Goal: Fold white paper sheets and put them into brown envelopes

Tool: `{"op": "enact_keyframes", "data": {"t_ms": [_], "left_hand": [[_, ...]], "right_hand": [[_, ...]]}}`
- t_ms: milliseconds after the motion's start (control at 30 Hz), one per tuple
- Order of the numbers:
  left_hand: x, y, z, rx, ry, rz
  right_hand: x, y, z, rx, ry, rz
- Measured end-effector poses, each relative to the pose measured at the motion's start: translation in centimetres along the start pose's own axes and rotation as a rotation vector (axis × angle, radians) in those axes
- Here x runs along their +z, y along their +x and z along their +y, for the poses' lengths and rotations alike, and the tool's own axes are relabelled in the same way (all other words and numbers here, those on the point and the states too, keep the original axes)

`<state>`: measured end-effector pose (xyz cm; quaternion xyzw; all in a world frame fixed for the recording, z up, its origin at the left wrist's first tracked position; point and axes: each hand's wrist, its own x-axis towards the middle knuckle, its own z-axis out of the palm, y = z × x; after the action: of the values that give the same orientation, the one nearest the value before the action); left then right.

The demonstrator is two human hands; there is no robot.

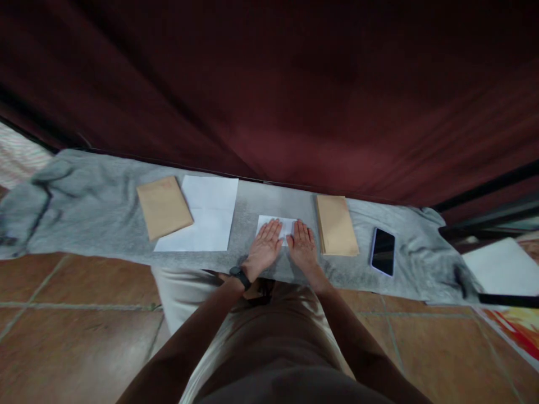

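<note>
Both my hands lie flat, palms down, on a small folded white paper (pixel 266 222) that rests on a grey cloth (pixel 105 196). My left hand (pixel 264 245), with a black watch on its wrist, covers the paper's left part. My right hand (pixel 302 242) presses its right part. The fingers of each hand are stretched out and close together. Just right of my right hand lies a stack of brown envelopes (pixel 336 225).
A single brown envelope (pixel 163 206) and white sheets (pixel 204 220) lie to the left on the cloth. A dark phone (pixel 383 251) sits at the right. A dark red curtain (pixel 295 84) hangs behind. Tiled floor (pixel 76 331) lies in front, and a white board (pixel 501 266) far right.
</note>
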<state>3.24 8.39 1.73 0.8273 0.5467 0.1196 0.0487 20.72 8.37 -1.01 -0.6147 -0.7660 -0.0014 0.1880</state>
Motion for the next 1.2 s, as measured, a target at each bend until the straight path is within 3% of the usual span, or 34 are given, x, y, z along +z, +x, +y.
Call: {"op": "enact_keyframes", "data": {"t_ms": [200,467,867,1200], "left_hand": [[1.0,0.0,0.7,0.019,-0.009,-0.019],[1.0,-0.1,0.0,0.062,0.041,-0.066],[-0.9,-2.4,-2.1,-0.019,0.02,0.047],[-0.6,-2.1,-2.0,-0.052,-0.025,0.041]], "right_hand": [[-0.5,0.7,-0.6,0.055,0.106,0.012],[0.2,1.2,-3.8,-0.135,0.172,-0.107],[-0.7,-0.4,-0.8,-0.09,0.011,-0.048],[-1.3,-1.0,-0.1,-0.071,0.0,-0.075]]}}
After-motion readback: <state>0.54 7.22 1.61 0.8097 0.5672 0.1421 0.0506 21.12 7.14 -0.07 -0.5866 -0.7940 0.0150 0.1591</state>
